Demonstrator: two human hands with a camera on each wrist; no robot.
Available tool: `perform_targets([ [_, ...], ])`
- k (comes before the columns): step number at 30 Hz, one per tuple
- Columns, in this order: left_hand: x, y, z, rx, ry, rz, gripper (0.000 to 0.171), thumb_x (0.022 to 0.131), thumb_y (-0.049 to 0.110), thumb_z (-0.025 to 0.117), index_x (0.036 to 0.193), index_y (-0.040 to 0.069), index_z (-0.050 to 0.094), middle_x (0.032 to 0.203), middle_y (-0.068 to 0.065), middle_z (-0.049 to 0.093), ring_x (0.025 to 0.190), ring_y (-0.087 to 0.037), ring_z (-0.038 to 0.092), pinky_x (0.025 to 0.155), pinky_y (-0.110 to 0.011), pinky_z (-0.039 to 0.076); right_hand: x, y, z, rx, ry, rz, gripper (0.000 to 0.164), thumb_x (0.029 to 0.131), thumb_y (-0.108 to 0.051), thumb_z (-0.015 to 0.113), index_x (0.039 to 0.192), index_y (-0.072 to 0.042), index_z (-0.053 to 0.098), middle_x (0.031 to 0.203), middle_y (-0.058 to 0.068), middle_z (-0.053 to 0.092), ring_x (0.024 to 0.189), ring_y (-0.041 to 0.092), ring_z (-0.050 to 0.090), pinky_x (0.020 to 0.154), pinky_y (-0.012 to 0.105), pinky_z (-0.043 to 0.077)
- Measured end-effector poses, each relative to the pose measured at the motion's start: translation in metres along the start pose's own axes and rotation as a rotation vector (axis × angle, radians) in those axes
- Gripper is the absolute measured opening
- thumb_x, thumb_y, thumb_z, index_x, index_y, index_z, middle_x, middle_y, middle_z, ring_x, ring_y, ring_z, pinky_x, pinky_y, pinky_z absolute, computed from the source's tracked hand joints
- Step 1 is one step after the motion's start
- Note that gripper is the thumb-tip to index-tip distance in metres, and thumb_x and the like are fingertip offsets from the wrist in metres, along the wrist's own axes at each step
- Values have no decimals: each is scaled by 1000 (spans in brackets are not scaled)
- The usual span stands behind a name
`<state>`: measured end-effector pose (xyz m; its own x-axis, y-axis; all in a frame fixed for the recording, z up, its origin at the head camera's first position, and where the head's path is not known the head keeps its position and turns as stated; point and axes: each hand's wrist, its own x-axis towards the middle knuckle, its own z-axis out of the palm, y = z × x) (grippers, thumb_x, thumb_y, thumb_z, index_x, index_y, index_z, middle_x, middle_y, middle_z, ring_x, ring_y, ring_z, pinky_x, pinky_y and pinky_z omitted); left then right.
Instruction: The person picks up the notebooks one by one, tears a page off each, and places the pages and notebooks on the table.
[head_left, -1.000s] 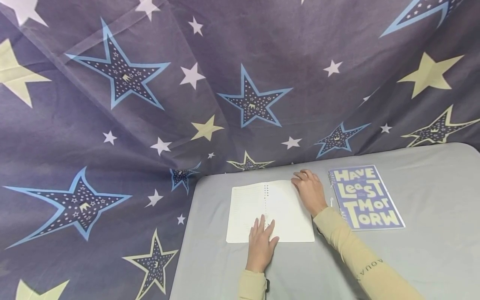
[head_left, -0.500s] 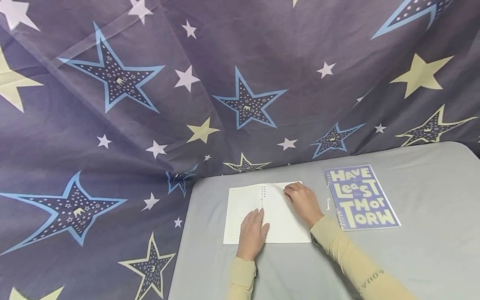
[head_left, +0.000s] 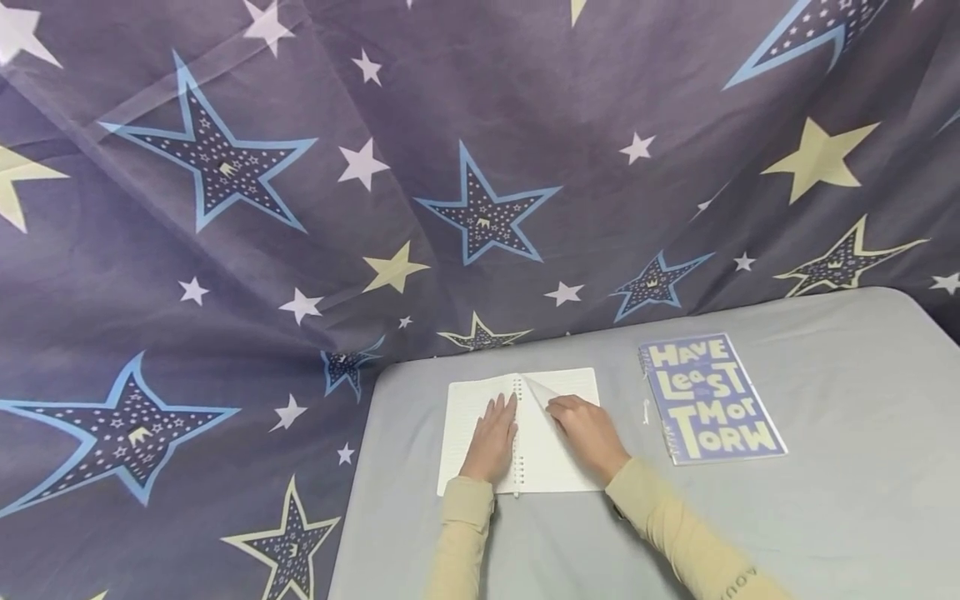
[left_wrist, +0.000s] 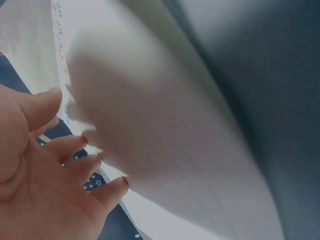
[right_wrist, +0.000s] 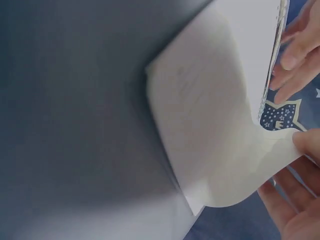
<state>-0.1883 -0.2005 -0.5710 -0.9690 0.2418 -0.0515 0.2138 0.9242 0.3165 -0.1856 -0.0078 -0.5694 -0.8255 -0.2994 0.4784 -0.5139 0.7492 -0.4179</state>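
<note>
A spiral-bound notebook (head_left: 467, 417) lies spread on the grey surface, its left page ruled with lines. My right hand (head_left: 588, 429) pinches the upper outer part of a right-hand page (right_wrist: 250, 165), which curls up and folds toward the binding. In the right wrist view the thumb presses on that page's edge, with the other fingers behind it. Flat over the left page, beside the wire spiral (head_left: 519, 471), is my left hand (head_left: 491, 437). Its fingers are fairly straight in the head view and hold nothing.
To the right lies a second spiral notebook (head_left: 708, 400) with a purple cover and big pale letters. A small white item (head_left: 646, 412) is beside its spiral. Dark star-patterned cloth (head_left: 420, 150) rises behind and left of the grey surface (head_left: 847, 400).
My right hand has moved left and nearer, drawing the page corner toward the spiral. From over the lower spiral, my left hand has shifted up and left. The head view has turned slightly.
</note>
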Motion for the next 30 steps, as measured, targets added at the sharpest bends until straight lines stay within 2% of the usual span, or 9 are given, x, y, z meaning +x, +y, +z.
perform_targets([
  [2, 2, -1, 1, -14, -32, -15, 50, 98, 24, 34, 147, 18, 24, 151, -10, 22, 138, -30, 17, 110, -52, 17, -1, -2, 1, -1, -6, -8, 13, 83, -6, 64, 95, -7, 70, 102, 7, 67, 98, 22, 62, 87, 34, 50],
  [5, 4, -1, 4, 14, -43, -14, 49, 99, 23, 33, 147, 19, 24, 150, -12, 23, 137, -33, 19, 109, -54, 19, -4, -5, 1, -13, -17, -19, 13, 82, -7, 65, 94, -7, 71, 103, 7, 67, 99, 22, 61, 89, 34, 50],
  [14, 6, 3, 8, 105, 24, 6, 48, 97, 19, 39, 144, 16, 31, 145, -16, 32, 133, -35, 27, 104, -57, 27, -11, -12, 3, -44, -58, -30, 15, 81, -8, 65, 95, -9, 71, 104, 4, 67, 102, 19, 60, 91, 32, 48],
  [18, 7, 4, 8, 134, 22, -1, 47, 97, 19, 40, 143, 15, 33, 145, -16, 33, 133, -35, 29, 104, -56, 29, -14, -16, 3, -40, -64, -35, 17, 81, -8, 65, 96, -9, 72, 104, 3, 67, 102, 18, 60, 91, 32, 47],
  [24, 6, 5, 6, 147, -13, -58, 45, 98, 25, 37, 142, 15, 35, 147, -12, 29, 136, -30, 24, 107, -52, 25, -17, -20, 3, -28, -70, -34, 18, 81, -10, 64, 98, -10, 71, 104, 3, 67, 102, 18, 60, 91, 34, 48],
  [30, 7, 5, 8, 157, -19, -59, 45, 99, 30, 33, 141, 15, 37, 148, -10, 29, 136, -29, 24, 108, -48, 26, -23, -27, 0, 21, -41, -25, 16, 83, -10, 63, 97, -11, 70, 103, 4, 67, 99, 18, 61, 87, 33, 50],
])
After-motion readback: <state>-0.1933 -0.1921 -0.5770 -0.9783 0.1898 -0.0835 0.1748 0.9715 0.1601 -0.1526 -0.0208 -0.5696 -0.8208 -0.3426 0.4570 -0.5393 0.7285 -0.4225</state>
